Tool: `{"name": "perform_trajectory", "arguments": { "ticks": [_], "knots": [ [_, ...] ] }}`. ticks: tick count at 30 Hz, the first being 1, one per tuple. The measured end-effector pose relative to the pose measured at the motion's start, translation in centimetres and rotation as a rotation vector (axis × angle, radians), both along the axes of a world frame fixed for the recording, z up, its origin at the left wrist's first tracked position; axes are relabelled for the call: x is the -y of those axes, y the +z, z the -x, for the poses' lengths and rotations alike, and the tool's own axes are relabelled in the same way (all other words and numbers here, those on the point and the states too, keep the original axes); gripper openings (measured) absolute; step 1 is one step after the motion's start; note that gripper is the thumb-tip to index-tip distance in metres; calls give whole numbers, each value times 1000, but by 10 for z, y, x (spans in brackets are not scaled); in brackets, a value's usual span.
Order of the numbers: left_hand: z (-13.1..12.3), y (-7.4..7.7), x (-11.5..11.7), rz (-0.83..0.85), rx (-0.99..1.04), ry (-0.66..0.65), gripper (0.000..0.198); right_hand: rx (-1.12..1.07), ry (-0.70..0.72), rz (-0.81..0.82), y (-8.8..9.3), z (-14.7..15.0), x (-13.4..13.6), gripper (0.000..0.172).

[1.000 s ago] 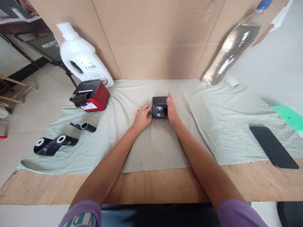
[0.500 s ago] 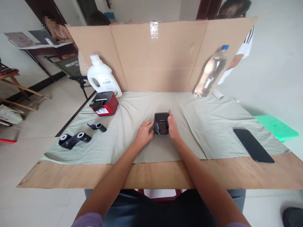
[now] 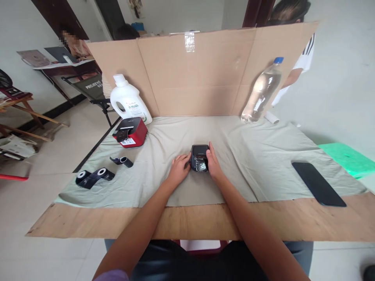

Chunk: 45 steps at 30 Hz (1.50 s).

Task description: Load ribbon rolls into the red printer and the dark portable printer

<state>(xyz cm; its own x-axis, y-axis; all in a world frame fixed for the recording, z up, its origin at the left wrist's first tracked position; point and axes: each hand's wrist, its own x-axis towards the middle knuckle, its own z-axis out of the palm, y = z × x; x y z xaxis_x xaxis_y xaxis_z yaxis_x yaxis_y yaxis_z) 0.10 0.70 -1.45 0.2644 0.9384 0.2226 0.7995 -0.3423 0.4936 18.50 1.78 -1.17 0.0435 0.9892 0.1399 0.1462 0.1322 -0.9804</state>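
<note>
A small black box-shaped device point(image 3: 200, 150), which looks like a label printer, sits on the cloth in the middle, with a shiny dark film point(image 3: 201, 165) at its front. My left hand point(image 3: 179, 168) grips its left side, the fingers bent and their tips partly hidden. Along the right side lies my right hand point(image 3: 214, 163), fingers pointing away from me and pressed to the casing. The printer is held between both hands.
At the left stand a red printer point(image 3: 134, 132), a white detergent bottle point(image 3: 130, 97) and rolls of black ribbon point(image 3: 95, 178). A water bottle point(image 3: 262, 93) leans against the cardboard screen point(image 3: 193, 78). A phone point(image 3: 318, 183) lies right, near a green object point(image 3: 345, 158). People are behind the screen.
The view has tilted up slightly, so the table appears lower. The film at the printer's front now catches bright light. Both hands stay on the printer's sides.
</note>
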Motion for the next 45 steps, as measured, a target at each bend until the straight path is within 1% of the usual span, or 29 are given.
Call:
{"name": "perform_trajectory", "arguments": {
  "ticks": [4, 7, 13, 18, 22, 26, 28, 31, 35, 41, 45],
  "knots": [
    [-2, 2, 1, -1, -32, -15, 56, 39, 3, 7, -2, 0, 0, 90],
    [0, 6, 0, 2, -48, -25, 53, 46, 4, 11, -1, -1, -1, 92],
    [9, 14, -7, -67, -217, -122, 49, 4, 17, -13, 4, -5, -3, 90],
    [8, 19, -9, -106, -315, -129, 45, -30, 30, -24, 2, -7, -7, 89],
    [7, 26, -12, -134, -367, -145, 43, -56, 44, -25, 1, -9, -8, 91],
    [6, 37, -18, -116, -407, -168, 38, -60, 40, -3, 3, -10, -8, 94],
    [5, 38, -19, -112, -399, -165, 36, -64, 36, 0, 4, -10, -8, 98],
    [5, 34, -19, -119, -353, -148, 34, -70, 37, -6, 5, -9, -8, 99],
    [4, 25, -17, -113, -295, -113, 35, -71, 35, -21, 3, -9, -8, 90],
    [1, 15, -16, -115, -184, -52, 39, -101, -13, -19, -2, -9, -8, 86],
    [3, 9, -18, -119, -128, -38, 41, -115, -31, -37, -6, -9, -9, 84]
  ]
}}
